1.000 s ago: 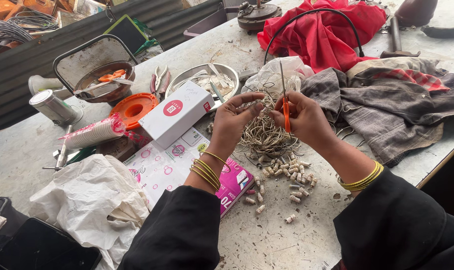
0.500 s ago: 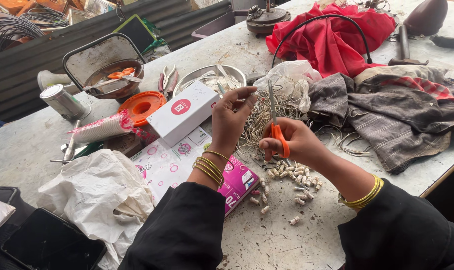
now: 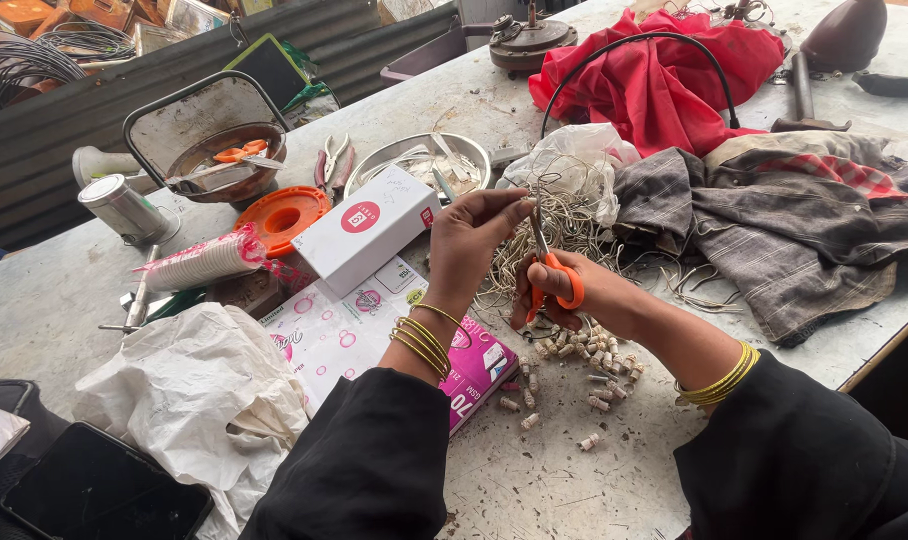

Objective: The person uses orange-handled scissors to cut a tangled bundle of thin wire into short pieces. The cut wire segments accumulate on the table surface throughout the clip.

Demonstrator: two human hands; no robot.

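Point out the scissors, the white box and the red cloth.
scissors [image 3: 557,283], head view, on the orange handle loop.
white box [image 3: 374,229], head view, on its top face.
red cloth [image 3: 654,85], head view, on its middle folds.

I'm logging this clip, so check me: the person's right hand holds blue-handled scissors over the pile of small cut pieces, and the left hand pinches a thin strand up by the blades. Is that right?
Not quite. The scissors in the right hand have orange handles, not blue, as the head view shows. The rest holds: the hand is over the small cut pieces, and the left hand pinches a thin strand by the blades.
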